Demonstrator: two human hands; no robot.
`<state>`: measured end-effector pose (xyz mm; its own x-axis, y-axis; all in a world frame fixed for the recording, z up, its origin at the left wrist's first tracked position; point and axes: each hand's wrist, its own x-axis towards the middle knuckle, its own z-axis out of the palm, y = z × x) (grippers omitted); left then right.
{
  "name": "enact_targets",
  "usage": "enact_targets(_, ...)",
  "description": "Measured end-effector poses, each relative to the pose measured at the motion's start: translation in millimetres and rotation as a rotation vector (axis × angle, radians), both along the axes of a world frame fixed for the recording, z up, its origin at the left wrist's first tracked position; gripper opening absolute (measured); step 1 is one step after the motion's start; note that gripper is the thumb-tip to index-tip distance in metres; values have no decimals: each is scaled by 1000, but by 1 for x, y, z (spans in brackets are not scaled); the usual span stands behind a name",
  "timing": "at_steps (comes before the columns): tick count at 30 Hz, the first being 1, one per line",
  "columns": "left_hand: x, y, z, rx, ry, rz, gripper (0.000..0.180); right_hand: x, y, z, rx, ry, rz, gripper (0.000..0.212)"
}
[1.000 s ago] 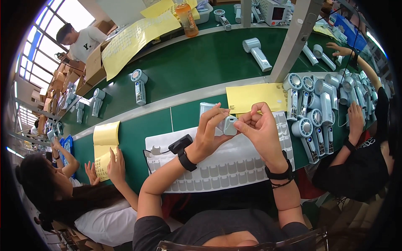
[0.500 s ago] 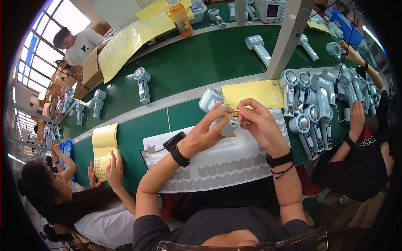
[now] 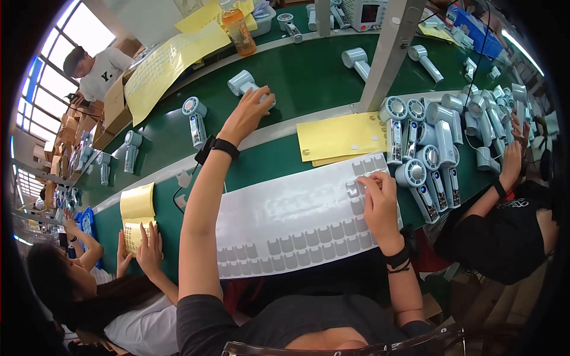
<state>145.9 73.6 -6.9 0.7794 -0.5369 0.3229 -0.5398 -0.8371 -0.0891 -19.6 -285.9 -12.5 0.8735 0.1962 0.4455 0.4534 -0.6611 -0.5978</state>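
Observation:
On the green belt beyond the table's metal rim, my left hand (image 3: 249, 114) is closed over the handle of a light-blue handheld fan (image 3: 240, 82). The fan's round head sticks out to the left of my fingers. A white sheet of grey stickers (image 3: 285, 204) lies in front of me, with rows along its near edge and right end. My right hand (image 3: 380, 204) is over that right end, thumb and forefinger pinched at a grey sticker (image 3: 354, 191). Whether its edge is lifted is hard to make out.
Several upright handheld fans (image 3: 414, 172) crowd the table on the right, beside a co-worker's hands (image 3: 512, 160). Yellow sheets (image 3: 338, 137) lie past the sticker sheet. More fans (image 3: 195, 113) rest on the belt. A metal post (image 3: 392, 56) rises at its edge. Another co-worker holds a yellow booklet (image 3: 138, 204) at left.
My left hand has gone from in front of me out to the belt, and the fan is there too. My right hand has come down onto the sticker sheet.

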Motion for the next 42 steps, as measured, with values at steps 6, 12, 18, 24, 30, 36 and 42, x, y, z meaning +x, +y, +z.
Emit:
enact_targets(6,-24,-1,-10,-241,34,95,50,5,1,-4,-79,10,-5,26)
enact_targets(12,-38,38,-12,-338,-112,345,60,1,5,-2,-3,-12,-34,22)
enact_targets(18,-67,31,1,-215,-94,1041,70,2,6,-2,-46,-90,-22,13)
enact_targets(24,-81,67,-14,-459,-244,865,60,4,7,-4,-8,-111,40,10)
enact_targets(30,-111,-6,37,-795,-275,535,44,-1,0,-3,383,133,-1,11)
enact_targets(36,-149,-65,41,-773,-95,159,54,0,2,35,828,488,156,15)
enact_targets(42,-165,-100,49,-644,-9,-68,70,15,40,81,874,711,375,34)
